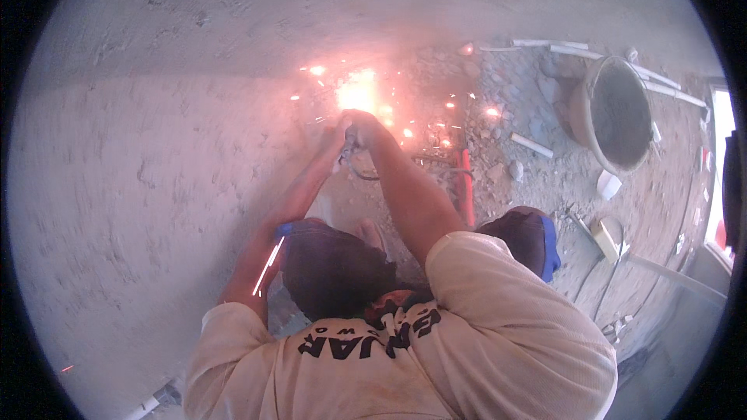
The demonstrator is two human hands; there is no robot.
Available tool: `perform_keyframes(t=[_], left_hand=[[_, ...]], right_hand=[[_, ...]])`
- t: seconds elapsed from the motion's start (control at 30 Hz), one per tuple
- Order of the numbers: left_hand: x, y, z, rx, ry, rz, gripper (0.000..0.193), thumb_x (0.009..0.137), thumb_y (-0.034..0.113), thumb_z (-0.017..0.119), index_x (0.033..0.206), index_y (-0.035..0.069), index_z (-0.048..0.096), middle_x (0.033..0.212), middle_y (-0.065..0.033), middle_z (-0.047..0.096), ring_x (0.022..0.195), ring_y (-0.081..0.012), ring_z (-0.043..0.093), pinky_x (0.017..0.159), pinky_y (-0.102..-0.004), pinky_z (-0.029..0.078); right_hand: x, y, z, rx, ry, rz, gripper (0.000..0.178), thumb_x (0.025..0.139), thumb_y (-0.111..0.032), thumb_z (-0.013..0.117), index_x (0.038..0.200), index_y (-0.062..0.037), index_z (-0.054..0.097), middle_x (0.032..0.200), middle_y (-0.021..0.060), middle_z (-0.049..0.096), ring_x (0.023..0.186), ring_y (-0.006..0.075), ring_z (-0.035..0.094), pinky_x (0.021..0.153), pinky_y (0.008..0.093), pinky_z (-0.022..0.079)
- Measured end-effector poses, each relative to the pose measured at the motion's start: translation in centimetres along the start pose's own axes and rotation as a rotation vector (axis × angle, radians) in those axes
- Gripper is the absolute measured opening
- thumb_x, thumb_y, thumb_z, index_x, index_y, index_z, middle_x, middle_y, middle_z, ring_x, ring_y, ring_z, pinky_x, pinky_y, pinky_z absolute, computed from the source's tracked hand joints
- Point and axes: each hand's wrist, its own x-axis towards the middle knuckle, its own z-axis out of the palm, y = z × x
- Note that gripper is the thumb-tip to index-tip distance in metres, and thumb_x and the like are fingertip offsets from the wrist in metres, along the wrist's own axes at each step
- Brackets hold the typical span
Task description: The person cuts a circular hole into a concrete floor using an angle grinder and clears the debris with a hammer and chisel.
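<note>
Both arms stretch forward, and my hands come together low against a rough grey wall. My right hand is closed, its fingers curled over a small tool; my left hand is closed beside it, lower down. Little of the tool shows between them: a greyish part and a thin dark cord looping below. I cannot tell its kind. Just beyond my hands burns a white-pink glare, throwing orange sparks, mostly to the right. The glare hides what the tool touches.
A red bar stands right of my forearm, among rubble. Farther right are a large bucket, a short white pipe and a pale power strip with cords. Long white pipes lie beyond the bucket. My knees are bent below.
</note>
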Motion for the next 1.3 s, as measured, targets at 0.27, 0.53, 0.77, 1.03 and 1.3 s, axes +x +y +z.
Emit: perform_keyframes(t=[0.27, 0.53, 0.77, 1.03, 1.3], left_hand=[[-1.6, 1.6, 0.8, -0.011, 0.048, -0.045, 0.039, 0.089, 0.042, 0.056, 0.086, 0.003, 0.064, 0.063, -0.0032, 0.056, 0.054, -0.0143, 0.054, 0.041, -0.0317, 0.037], [-2.2, 1.7, 2.2, -0.033, 0.026, -0.083, 0.037, 0.088, 0.040, 0.057, 0.086, 0.004, 0.063, 0.063, -0.0035, 0.057, 0.053, -0.0150, 0.055, 0.041, -0.0317, 0.037], [-1.2, 0.7, 0.7, 0.010, -0.098, 0.071, 0.038, 0.090, 0.050, 0.055, 0.091, 0.013, 0.062, 0.072, -0.0001, 0.059, 0.057, -0.0134, 0.055, 0.047, -0.0293, 0.039], [-2.8, 1.0, 0.1, -0.003, -0.057, -0.028, 0.038, 0.090, 0.049, 0.055, 0.091, 0.011, 0.061, 0.071, -0.0011, 0.059, 0.056, -0.0138, 0.055, 0.045, -0.0300, 0.039], [-3.7, 1.3, -0.3, -0.014, -0.063, -0.044, 0.038, 0.090, 0.047, 0.056, 0.090, 0.010, 0.061, 0.071, -0.0022, 0.060, 0.055, -0.0143, 0.055, 0.044, -0.0307, 0.039]], right_hand=[[1.2, 0.4, -0.2, -0.236, 0.140, 0.058, 0.020, 0.089, -0.027, 0.060, 0.091, -0.0080, 0.064, 0.078, 0.0077, 0.061, 0.064, 0.0220, 0.060, 0.053, 0.0397, 0.049], [1.6, 0.3, -0.6, -0.317, 0.201, 0.054, 0.020, 0.089, -0.028, 0.060, 0.090, -0.0077, 0.064, 0.077, 0.0078, 0.061, 0.063, 0.0219, 0.060, 0.053, 0.0398, 0.049], [1.3, -0.1, -0.2, -0.334, 0.160, 0.069, 0.021, 0.089, -0.028, 0.060, 0.090, -0.0074, 0.063, 0.077, 0.0078, 0.061, 0.062, 0.0218, 0.060, 0.052, 0.0399, 0.049], [1.0, -0.4, -0.5, -0.345, 0.152, 0.074, 0.021, 0.089, -0.028, 0.061, 0.089, -0.0071, 0.063, 0.076, 0.0079, 0.062, 0.062, 0.0217, 0.060, 0.052, 0.0400, 0.049], [1.0, -0.6, -0.1, -0.365, 0.141, 0.077, 0.022, 0.088, -0.029, 0.061, 0.088, -0.0068, 0.063, 0.076, 0.0080, 0.062, 0.061, 0.0217, 0.061, 0.051, 0.0401, 0.049]])
